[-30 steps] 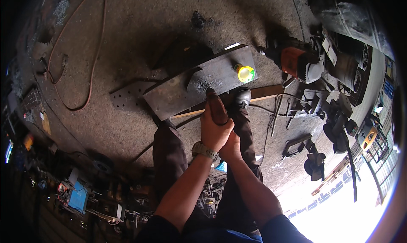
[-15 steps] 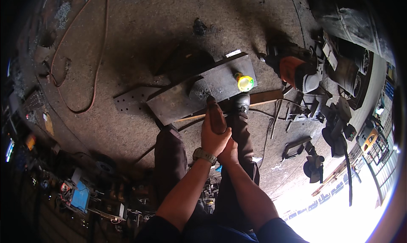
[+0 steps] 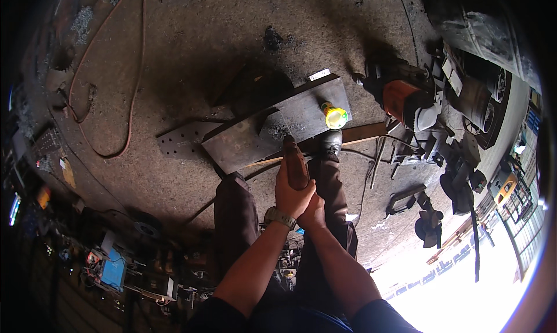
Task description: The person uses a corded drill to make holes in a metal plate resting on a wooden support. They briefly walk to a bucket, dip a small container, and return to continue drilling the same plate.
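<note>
A dusty reddish-brown power tool [image 3: 296,169], which looks like a hand drill, points away from me at a steel workpiece [image 3: 232,144]. My left hand [image 3: 292,195], a watch on its wrist, wraps round the tool's body. Closed under and beside it, my right hand [image 3: 314,210] grips the rear of the same tool; its fingers are partly hidden. The tool's front end meets a small raised plate [image 3: 274,126] strewn with metal shavings; whether the tip touches it I cannot tell. A lit yellow lamp [image 3: 335,117] rests on the workpiece's right part.
My boot [image 3: 331,140] is close to the workpiece's near edge. A plate with holes [image 3: 180,140] juts out at left. A brown hose [image 3: 139,72] loops over the floor. An orange machine [image 3: 400,103] stands at right, with metal frames [image 3: 406,200] nearer. A wooden strip [image 3: 365,132] lies beside the boot.
Hands and tool hold nearly the same pose, the tool's body slightly lower in the picture. The whole view has shifted a little; nothing was let go.
</note>
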